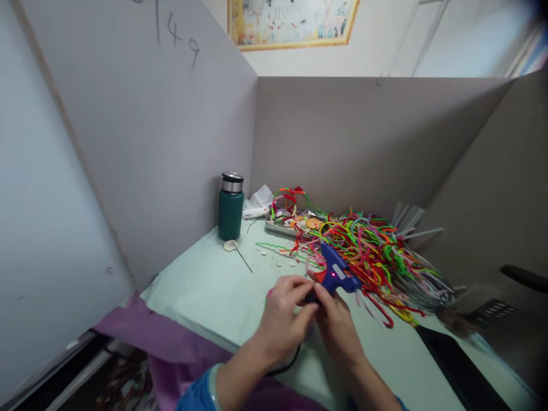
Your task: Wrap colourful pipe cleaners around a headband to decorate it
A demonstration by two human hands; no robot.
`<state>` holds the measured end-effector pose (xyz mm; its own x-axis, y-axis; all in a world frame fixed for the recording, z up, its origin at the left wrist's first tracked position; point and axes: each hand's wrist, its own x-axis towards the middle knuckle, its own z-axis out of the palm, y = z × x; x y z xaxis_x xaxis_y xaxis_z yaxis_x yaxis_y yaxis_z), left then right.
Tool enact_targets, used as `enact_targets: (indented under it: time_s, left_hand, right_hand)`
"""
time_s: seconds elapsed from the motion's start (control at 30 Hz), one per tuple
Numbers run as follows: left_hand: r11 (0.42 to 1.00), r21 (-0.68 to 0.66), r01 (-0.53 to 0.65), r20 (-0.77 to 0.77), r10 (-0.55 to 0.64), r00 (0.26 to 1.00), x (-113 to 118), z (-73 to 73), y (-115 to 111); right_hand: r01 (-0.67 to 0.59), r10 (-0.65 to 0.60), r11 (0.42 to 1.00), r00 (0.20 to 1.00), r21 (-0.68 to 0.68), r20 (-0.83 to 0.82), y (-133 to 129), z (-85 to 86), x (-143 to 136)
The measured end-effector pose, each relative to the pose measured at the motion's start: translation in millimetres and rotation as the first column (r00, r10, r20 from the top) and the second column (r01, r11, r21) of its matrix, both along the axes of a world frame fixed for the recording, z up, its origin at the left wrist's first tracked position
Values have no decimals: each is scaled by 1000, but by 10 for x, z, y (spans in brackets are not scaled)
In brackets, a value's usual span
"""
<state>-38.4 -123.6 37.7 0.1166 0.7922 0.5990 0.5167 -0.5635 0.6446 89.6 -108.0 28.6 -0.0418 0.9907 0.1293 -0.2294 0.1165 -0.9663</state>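
Note:
A blue hot glue gun (336, 273) with an orange trigger and a small red light lies against my right hand (340, 331). Its nozzle points away from me, and a clear glue stick (370, 305) sticks out of its back end. My right hand is closed around the handle, which the fingers mostly cover. My left hand (280, 314) is pinched shut, its fingertips meeting those of my right hand beside the handle. What the left fingers hold is hidden; a small pink bit (269, 293) shows at that hand's left edge.
Behind the gun spreads a pile of colourful pipe cleaners (368, 245). A metal tray (282, 229) of small pieces stands at the back, near a green bottle (230, 208). A white disc (230, 245) with a dark stem lies in front. Grey partitions (342, 137) surround the table.

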Motion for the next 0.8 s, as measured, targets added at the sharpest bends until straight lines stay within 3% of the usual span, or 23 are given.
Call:
enact_targets:
  time_s: [0.1, 0.17, 0.33, 0.4, 0.47, 0.53, 0.63, 0.7, 0.8]
  left_hand:
    - [972, -73, -224, 59, 229, 972, -315, -55, 230]
    - [934, -164, -317, -79, 308, 948, -465, -124, 425]
    - [934, -256, -251, -482, 101, 870, -417, -228, 684]
    - [926, -293, -238, -552, 39, 833, -336, -238, 705]
    - [919, -304, -249, -540, 49, 840, -292, -239, 727]
    - [923, -298, -244, -411, 107, 905, -293, -231, 767]
    - [943, -318, -97, 12, 106, 994, -344, -198, 852]
    - [954, -299, 28, 282, 60, 958, -387, -170, 902]
    - [976, -213, 44, 457, 59, 888, -445, -141, 942]
  right_hand:
    - [-29, 28, 999, 998, -15, -57, -69, -76, 246]
    - [-40, 40, 999, 998, -5, -55, -107, -116, 351]
    - [-76, 74, 997, 994, -21, -79, -112, -147, 403]
    - [-90, 88, 996, 993, -27, -81, -80, -145, 387]
    - [-87, 85, 995, 995, -38, -53, -30, -144, 371]
    - [-69, 67, 997, 997, -34, -32, 38, -139, 354]
    - [-24, 24, 999, 1000, 30, -9, 161, -118, 312]
    - [-7, 4, 996, 1000, 93, 26, 239, -87, 274]
    - [-22, 7, 989, 995, 144, 104, 313, -19, 216]
